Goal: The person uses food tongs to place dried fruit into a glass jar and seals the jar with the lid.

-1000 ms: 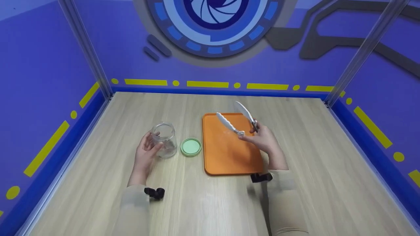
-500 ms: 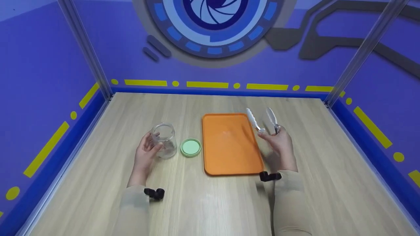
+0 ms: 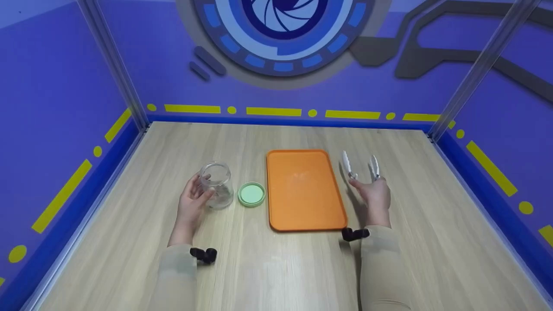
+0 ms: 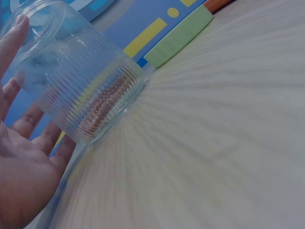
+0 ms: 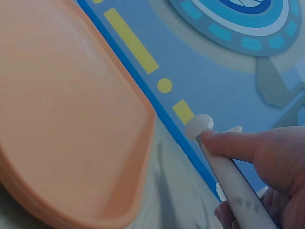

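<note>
On the left side of the table stands an upright clear jar [image 3: 217, 188] without a lid. My left hand [image 3: 193, 205] holds it from the left, thumb in front and fingers behind. In the left wrist view the jar [image 4: 81, 71] has ribbed walls; a reddish-brown patch shows through its lower part, and I cannot tell whether it lies inside. Just right of the jar lies a round green lid [image 3: 251, 194]. My right hand [image 3: 374, 198] grips white-tipped tongs [image 3: 347, 163], their two arms spread and nothing between the tips, to the right of the orange tray [image 3: 306, 190].
The wooden table [image 3: 276, 268] is enclosed by blue panels [image 3: 207, 95] with yellow marks at the back and both sides. Metal posts stand at the two rear corners. A black wrist camera [image 3: 355, 234] sits at each cuff.
My right hand has carried the tongs from above the tray to the tray's right side, and lower. The left hand, jar, lid and tray have stayed put.
</note>
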The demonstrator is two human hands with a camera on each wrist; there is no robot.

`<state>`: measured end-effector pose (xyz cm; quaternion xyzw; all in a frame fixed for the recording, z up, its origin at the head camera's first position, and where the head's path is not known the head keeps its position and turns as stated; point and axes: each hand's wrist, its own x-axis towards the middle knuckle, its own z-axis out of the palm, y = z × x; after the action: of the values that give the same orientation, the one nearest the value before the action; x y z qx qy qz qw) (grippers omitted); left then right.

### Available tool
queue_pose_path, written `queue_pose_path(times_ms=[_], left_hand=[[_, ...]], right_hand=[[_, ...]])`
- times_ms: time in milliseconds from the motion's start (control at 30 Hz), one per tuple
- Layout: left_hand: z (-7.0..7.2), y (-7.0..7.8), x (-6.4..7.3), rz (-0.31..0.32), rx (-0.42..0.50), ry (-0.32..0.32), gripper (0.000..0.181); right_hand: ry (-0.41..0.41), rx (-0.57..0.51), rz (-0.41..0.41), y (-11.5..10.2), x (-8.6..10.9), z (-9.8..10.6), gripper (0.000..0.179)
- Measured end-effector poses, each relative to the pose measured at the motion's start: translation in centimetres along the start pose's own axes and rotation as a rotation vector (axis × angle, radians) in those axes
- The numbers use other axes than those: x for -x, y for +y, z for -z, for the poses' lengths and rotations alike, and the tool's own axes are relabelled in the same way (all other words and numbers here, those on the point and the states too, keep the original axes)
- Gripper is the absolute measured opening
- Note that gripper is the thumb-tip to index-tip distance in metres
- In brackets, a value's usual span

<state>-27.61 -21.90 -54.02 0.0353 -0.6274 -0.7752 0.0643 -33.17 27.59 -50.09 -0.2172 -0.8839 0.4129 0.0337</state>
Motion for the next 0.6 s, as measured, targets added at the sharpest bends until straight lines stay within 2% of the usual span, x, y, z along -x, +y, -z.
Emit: queue_pose_path(times_ms=[233,433,600], left_hand=[[0.02,-0.02,-0.02,-0.006,0.018,-0.008,0.074],[0.08,-0.04,0.0,-0.009,0.006,-0.013,0.074],[0.21,0.02,0.09,-0.019,-0.025,-0.023,0.072]], right_hand=[[-0.015,0.051,-0.051,0.51,0.0,-0.1,0.096],[-0.021,0.09,-0.057,0.87,-0.11,-0.4,0.101],[-0.014,0.086,-0.062,0.84,0.01,-0.52,0.097]])
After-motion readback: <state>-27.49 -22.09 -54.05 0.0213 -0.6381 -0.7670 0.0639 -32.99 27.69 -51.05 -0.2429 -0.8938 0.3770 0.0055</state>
